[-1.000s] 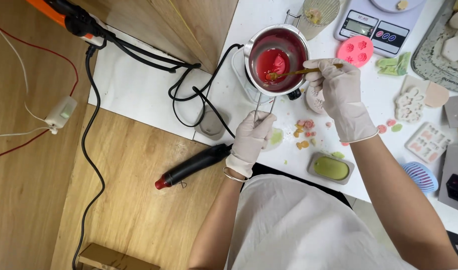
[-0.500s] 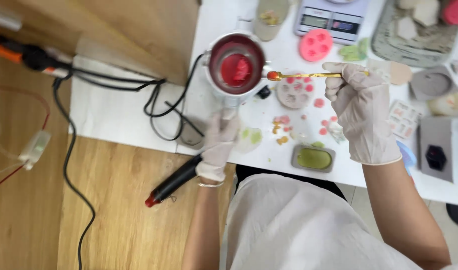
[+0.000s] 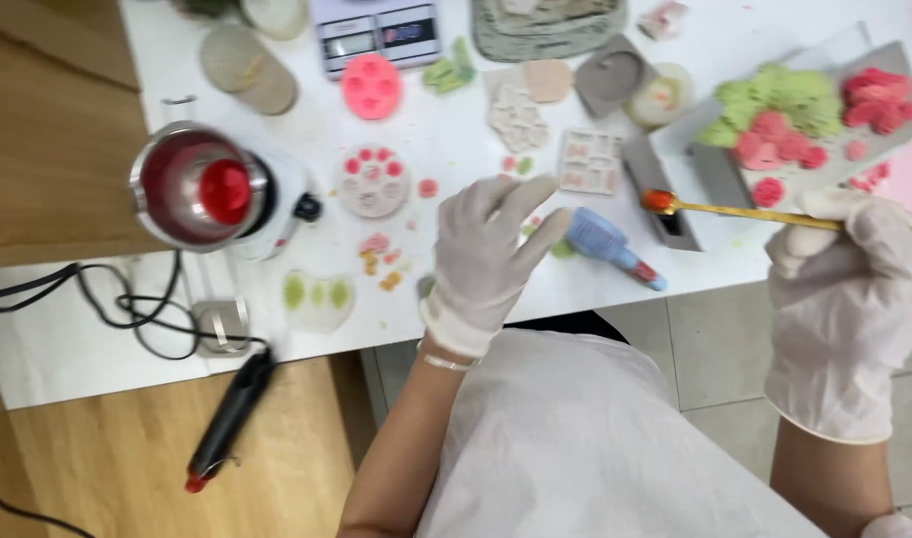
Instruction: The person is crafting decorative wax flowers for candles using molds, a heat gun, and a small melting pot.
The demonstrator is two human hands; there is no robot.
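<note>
The right hand [image 3: 840, 299], in a white glove, pinches the handle of a thin gold spoon [image 3: 740, 211] between thumb and fingers and holds it level, probably so that the red blob in its bowl does not spill. The bowl hangs over a grey mould [image 3: 660, 194] at the near edge of the white table [image 3: 456, 120], just left of a grey board [image 3: 735, 174] heaped with green and pink pieces.

The left hand [image 3: 491, 259], also gloved, hovers open above the table's near edge, fingers loosely together and slightly curled, holding nothing. A blue object [image 3: 606, 239] lies just to its right.

Well to the left stands a metal melting pot [image 3: 202, 189] with red liquid inside, likely the spoon's source. A round mould [image 3: 373, 181] with red fillings lies between pot and left hand. A scale [image 3: 376, 35] sits at the far side.
</note>
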